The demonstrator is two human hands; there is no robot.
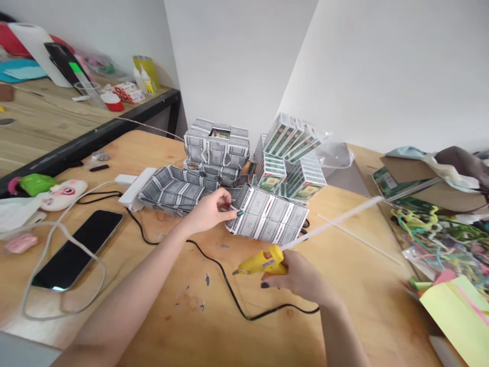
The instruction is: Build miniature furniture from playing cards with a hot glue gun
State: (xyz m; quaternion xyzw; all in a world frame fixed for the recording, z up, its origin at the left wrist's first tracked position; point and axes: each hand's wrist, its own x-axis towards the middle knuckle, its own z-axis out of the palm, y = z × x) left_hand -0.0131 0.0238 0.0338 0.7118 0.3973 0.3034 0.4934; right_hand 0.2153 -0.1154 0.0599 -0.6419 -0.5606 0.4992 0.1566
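Note:
My right hand (pixel 301 275) is closed around a yellow hot glue gun (pixel 260 262), its nozzle pointing left above the table. A long whitish glue stick (pixel 336 221) sticks out of its back. My left hand (pixel 214 208) pinches the left edge of a box-like piece made of playing cards (pixel 267 214), thumb on its near face. Left of it lies an open tray shape of cards (pixel 171 191). Behind that stands a larger block built from cards (pixel 217 145), with an opening in its top.
Packs of playing cards (pixel 292 140) are stacked behind the card piece. A black cord (pixel 225 278) crosses the table. A phone (pixel 78 250) under a white cable and a white power strip (pixel 139 188) are on the left. Another glue stick (pixel 359 239) and craft scraps (pixel 431 229) are at right.

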